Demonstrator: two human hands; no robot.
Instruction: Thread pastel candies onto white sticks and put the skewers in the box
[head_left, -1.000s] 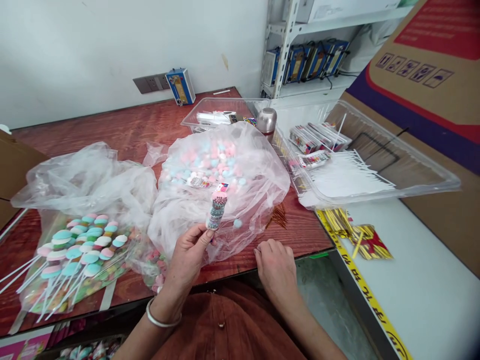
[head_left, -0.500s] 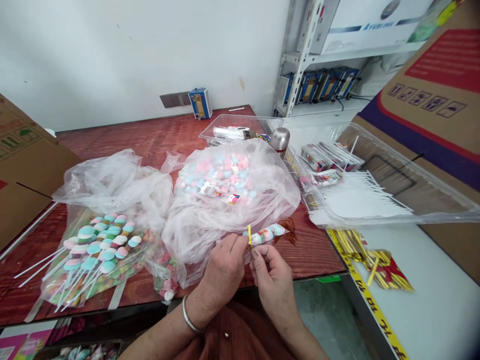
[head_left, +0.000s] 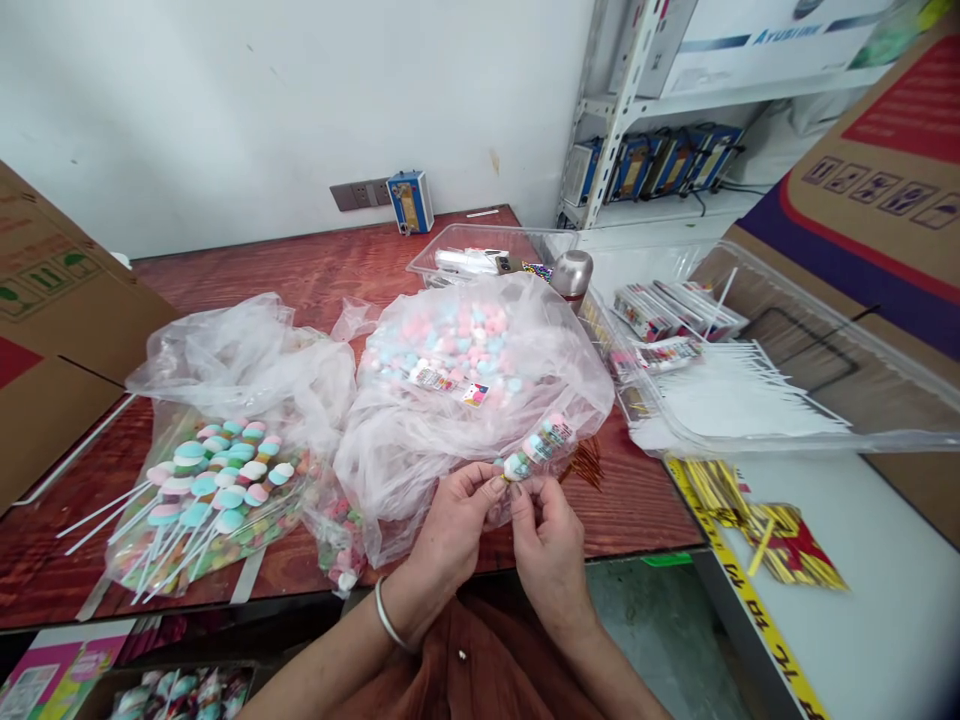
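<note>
Both my hands meet at the lower end of a wrapped marshmallow skewer (head_left: 537, 448), which tilts up to the right in its clear printed wrapper. Thumb and fingers of my left hand (head_left: 457, 520) pinch the gathered end, where a bit of yellow tie shows. My right hand (head_left: 551, 550) pinches the same end from the other side; the stick is hidden by the fingers. Behind them lies a big clear bag of pink, blue and white marshmallows (head_left: 457, 335). Unwrapped marshmallow skewers (head_left: 217, 470) rest on a bag of coloured candies at the left.
Brown twist ties (head_left: 585, 462) lie right of my hands. A clear plastic tray (head_left: 750, 440) holds white sticks and wrappers; gold twist ties (head_left: 705, 490) sit below it. A steel flask (head_left: 571, 275) stands behind. Cardboard boxes (head_left: 67, 330) flank the table (head_left: 622, 510).
The yellow tie stood upright above my left hand; now it is mostly out of sight at the wrapper's neck. The wrapped skewer has tilted up more steeply. The view has shifted slightly.
</note>
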